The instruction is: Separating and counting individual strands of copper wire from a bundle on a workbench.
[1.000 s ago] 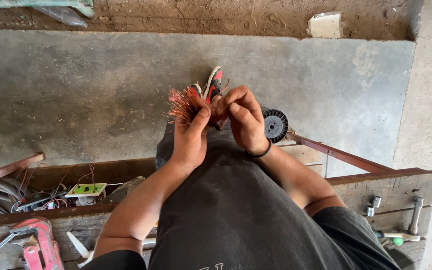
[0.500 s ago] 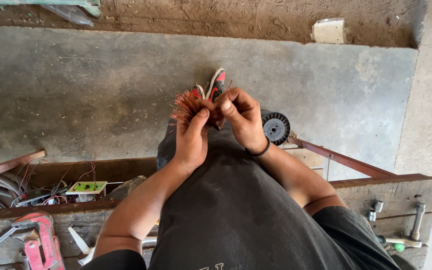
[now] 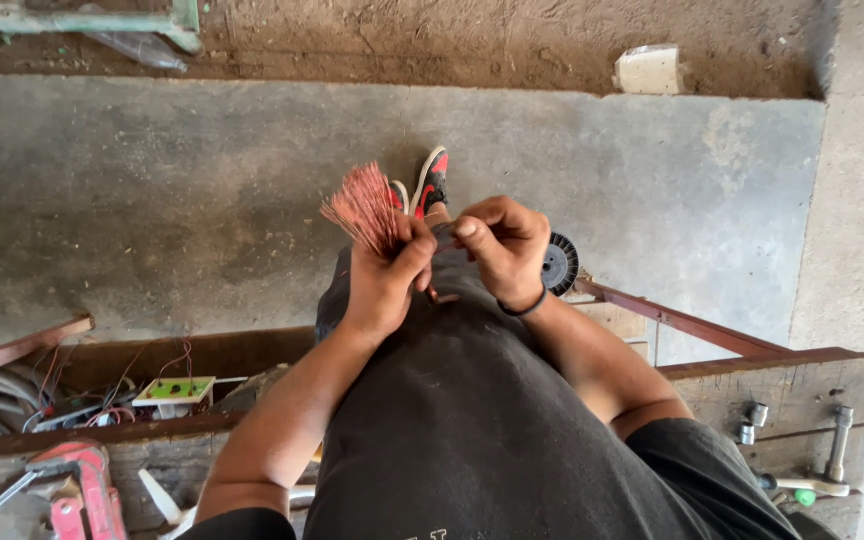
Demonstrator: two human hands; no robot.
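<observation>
The left hand (image 3: 384, 280) is clenched around a fanned bundle of copper wire strands (image 3: 364, 208), keeping them spread upward, while the right hand (image 3: 500, 250) just beside it pinches one strand.

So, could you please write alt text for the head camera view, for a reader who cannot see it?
The left hand grips a fanned bundle of thin copper-coloured wires while the right hand pinches at the bundle's base, above a grey concrete floor. A red pipe wrench and a small green circuit board lie at lower left.
</observation>
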